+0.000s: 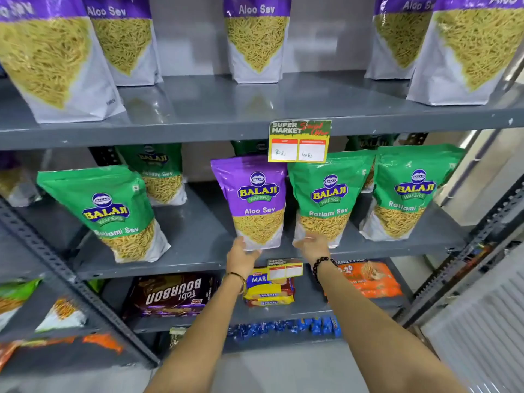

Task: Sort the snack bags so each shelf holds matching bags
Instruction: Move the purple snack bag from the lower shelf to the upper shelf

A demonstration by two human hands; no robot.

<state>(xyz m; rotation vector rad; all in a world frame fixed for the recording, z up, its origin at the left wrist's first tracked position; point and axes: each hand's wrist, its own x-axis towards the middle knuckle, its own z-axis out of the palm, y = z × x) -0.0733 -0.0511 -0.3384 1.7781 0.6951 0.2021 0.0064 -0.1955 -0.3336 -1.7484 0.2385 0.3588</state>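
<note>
Light is bright, even and cool, and seems to come from overhead in front of me. The top shelf [198, 109] shows soft glare and faint reflections of the bags standing on it. Shadows are weak; the rear of the middle shelf [195, 222] is darker. Wide-angle distortion bends the shelf edges and the frame uprights [51, 256] toward the corners. The centre purple bag [255, 199] reads sharp. The bags at the far left, the lower shelves and my right hand [313, 245] are smeared, probably by motion blur.
</note>
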